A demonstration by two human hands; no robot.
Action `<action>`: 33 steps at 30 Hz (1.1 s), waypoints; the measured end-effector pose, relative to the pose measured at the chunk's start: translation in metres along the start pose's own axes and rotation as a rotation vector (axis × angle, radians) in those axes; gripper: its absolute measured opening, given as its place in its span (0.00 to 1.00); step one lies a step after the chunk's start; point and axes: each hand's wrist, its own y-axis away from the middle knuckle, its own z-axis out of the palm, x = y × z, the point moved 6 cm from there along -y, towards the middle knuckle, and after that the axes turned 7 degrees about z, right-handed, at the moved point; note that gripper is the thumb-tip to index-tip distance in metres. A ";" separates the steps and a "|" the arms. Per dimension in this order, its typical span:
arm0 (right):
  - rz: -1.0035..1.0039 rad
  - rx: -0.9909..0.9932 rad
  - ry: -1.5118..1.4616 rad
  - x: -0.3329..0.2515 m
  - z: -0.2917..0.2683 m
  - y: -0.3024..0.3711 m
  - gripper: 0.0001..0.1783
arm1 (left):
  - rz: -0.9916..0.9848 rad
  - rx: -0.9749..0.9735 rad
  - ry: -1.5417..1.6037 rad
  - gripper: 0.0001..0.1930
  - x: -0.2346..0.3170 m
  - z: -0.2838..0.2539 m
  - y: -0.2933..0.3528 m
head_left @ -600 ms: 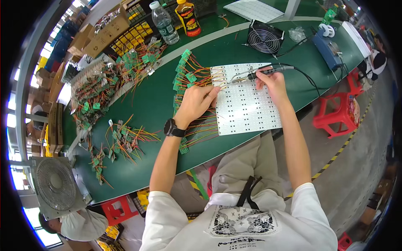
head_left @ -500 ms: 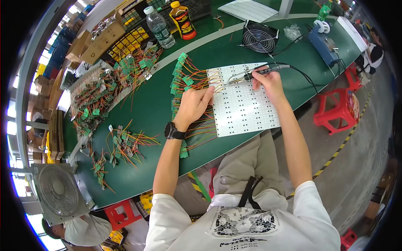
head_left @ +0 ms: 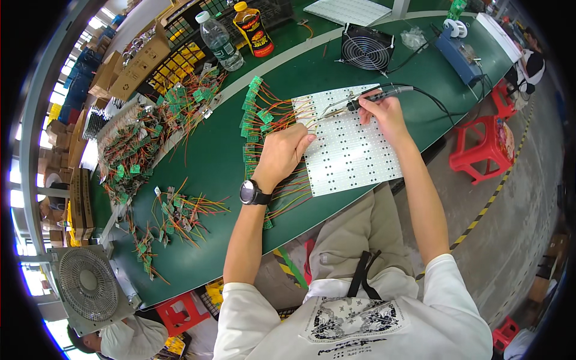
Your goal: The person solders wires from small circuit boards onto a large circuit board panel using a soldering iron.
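Observation:
A white panel with rows of small dark dots (head_left: pixel 354 159) lies on the green bench before me. Along its left side sits a row of small green circuit boards (head_left: pixel 249 114), whose red and yellow wires (head_left: pixel 282 107) reach onto the panel's edge. My left hand (head_left: pixel 279 153), with a watch on the wrist, is closed at that edge, thumb and curled fingers on a wire; most of the fingers are hidden. My right hand (head_left: pixel 387 118) grips a soldering iron (head_left: pixel 355 105) with a thin metal guide tube. Its tip is close to the panel's upper left, near the wire ends.
More wired boards lie in a heap (head_left: pixel 132 141) and a smaller cluster (head_left: pixel 180 213) to the left. Two bottles (head_left: pixel 221 45) stand at the back. A small black fan (head_left: pixel 366 51) and a blue soldering station (head_left: pixel 459 57) are beyond the panel. Red stools (head_left: pixel 485 147) stand to the right.
My left hand has shifted slightly down and turned, its thumb now pointing more to the right. The iron stays near the same part of the panel. The whole view has shifted slightly.

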 end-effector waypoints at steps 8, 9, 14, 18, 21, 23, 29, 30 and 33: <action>-0.016 -0.013 0.009 -0.002 0.002 0.002 0.10 | 0.058 0.024 -0.041 0.05 0.011 -0.003 -0.004; -0.019 -0.016 0.017 -0.002 0.003 0.002 0.10 | 0.082 0.026 -0.049 0.04 0.013 -0.003 -0.004; -0.019 -0.028 0.021 -0.003 0.004 0.002 0.10 | 0.086 0.083 -0.142 0.04 0.011 0.000 -0.002; -0.014 -0.026 0.027 -0.003 0.005 0.003 0.09 | 0.082 0.136 -0.220 0.04 0.007 0.000 0.000; -0.028 -0.040 0.024 -0.004 0.005 0.003 0.09 | 0.096 0.142 -0.299 0.04 0.006 0.001 0.000; -0.024 -0.041 0.030 -0.004 0.005 0.004 0.09 | 0.079 0.138 -0.300 0.03 0.006 0.001 0.000; -0.023 -0.043 0.046 -0.004 0.006 0.003 0.08 | 0.065 0.131 -0.316 0.03 0.003 0.004 0.001; -0.022 -0.043 0.052 -0.004 0.006 0.003 0.08 | 0.062 0.130 -0.316 0.03 0.003 0.004 0.001; -0.019 -0.044 0.052 -0.004 0.006 0.003 0.09 | 0.061 0.126 -0.316 0.03 0.003 0.003 0.001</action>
